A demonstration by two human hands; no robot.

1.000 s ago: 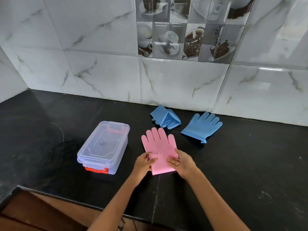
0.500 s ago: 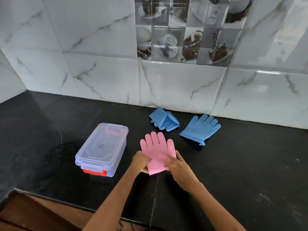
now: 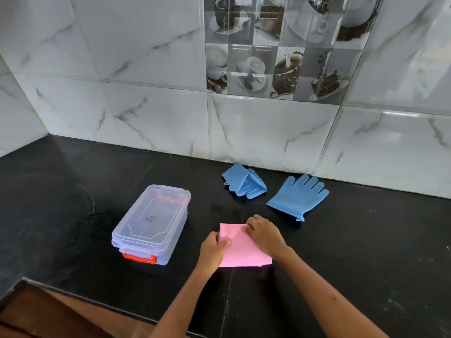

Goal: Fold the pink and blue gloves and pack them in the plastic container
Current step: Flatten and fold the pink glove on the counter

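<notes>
- fingers (image 3: 225, 242) of the left hand (image 3: 211, 252) together, thumb over the left edge of the folded pink glove (image 3: 241, 247), pinching it.
- fingers (image 3: 247, 228) of the right hand (image 3: 264, 234) curled down on the far right corner of the same glove, pressing rather than gripping; whether anything is pinched underneath cannot be told.
- pink glove doubled into a rough square, flat on the black counter (image 3: 366, 264), just right of the clear plastic container (image 3: 151, 223).
- container lid shut, red latch (image 3: 139, 259) at the near end.
- farther back near the tiled wall (image 3: 158, 106): one folded blue glove (image 3: 240, 184), and beside it one flat blue glove (image 3: 296, 196), unfolded.
- step in hand, judged: flattening the pink fold.
- next move likely calls for holding the crease so it does not spring open, then folding the flat blue glove; lid must be unlatched before packing.
</notes>
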